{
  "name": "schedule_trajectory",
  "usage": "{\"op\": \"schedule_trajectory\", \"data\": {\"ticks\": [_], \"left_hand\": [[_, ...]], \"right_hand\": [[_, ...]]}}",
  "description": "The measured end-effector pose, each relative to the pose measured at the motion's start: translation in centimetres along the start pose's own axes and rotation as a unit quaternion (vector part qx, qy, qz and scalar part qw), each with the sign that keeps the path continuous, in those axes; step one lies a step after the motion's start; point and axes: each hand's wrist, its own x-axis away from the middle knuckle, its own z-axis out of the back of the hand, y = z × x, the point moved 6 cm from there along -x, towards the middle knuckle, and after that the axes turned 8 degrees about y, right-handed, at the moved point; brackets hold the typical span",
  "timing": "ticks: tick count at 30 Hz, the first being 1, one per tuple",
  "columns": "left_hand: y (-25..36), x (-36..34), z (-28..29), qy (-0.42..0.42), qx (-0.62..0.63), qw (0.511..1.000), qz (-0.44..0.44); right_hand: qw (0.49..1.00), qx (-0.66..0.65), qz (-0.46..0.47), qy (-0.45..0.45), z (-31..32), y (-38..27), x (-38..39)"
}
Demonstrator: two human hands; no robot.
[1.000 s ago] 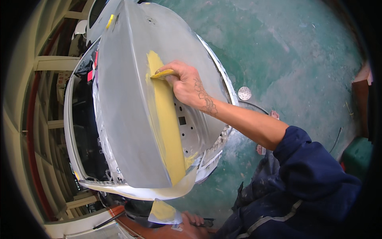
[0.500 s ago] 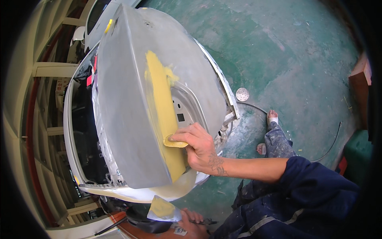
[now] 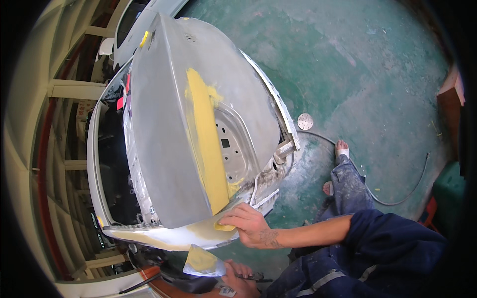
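Observation:
My right hand [image 3: 248, 226] pinches a small putty-coated yellow spreader [image 3: 224, 227]. The spreader is at the near end of the grey trunk lid [image 3: 159, 114], over the white body panel [image 3: 184, 235]; whether it touches the panel I cannot tell. A long strip of yellow putty [image 3: 204, 134] runs along the lid's crease, beside the recess [image 3: 233, 149] with holes. Lower down, my left hand [image 3: 241, 280] is closed round a putty knife [image 3: 202, 262], whose wide pale blade carries a lump of yellow putty. My left fingers are partly in view.
Silver masking [image 3: 136, 174] lines the rear window's edge. A round perforated disc [image 3: 305, 121] lies on the green floor near my feet [image 3: 342, 147], and a dark hose [image 3: 387, 202] curves around them. Another pale car [image 3: 149, 20] stands beyond. A brown box-like object [image 3: 451, 92] is at the right.
My right hand with the spreader has moved down off the putty strip, past the lid's near end. The view has shifted slightly. My left hand still holds the putty knife in about the same place.

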Motion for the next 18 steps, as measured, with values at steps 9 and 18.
{"op": "schedule_trajectory", "data": {"ticks": [9, 18], "left_hand": [[0.1, 3.1, -0.7, 0.163, -0.020, 0.986, 0.011], [0.8, 3.9, -4.1, 0.015, 0.027, 0.999, -0.031]], "right_hand": [[0.979, -0.071, -0.116, 0.150, 5.7, 5.4, -8.6], [0.989, -0.016, -0.001, 0.149, 6.5, 11.1, -28.5]]}}
